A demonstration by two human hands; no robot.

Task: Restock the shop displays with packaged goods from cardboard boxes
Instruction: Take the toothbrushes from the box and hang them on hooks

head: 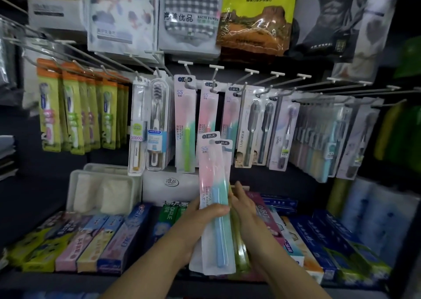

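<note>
Left hand (pixel 200 216) gripping toothbrush packs (pixel 215 207), right hand (pixel 245 205) behind them

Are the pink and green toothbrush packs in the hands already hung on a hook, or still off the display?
Off the display. The toothbrush packs are gripped by the left hand, their hang holes below the hooks; the right hand touches them from behind.

Both forearms are bare, with no sleeves showing. The left hand (pixel 200 216) and right hand (pixel 245 204) wear no gloves, rings or watch.

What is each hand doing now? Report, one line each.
Left hand: grips the toothbrush packs.
Right hand: fingers straight, touching the packs' edge.
</note>
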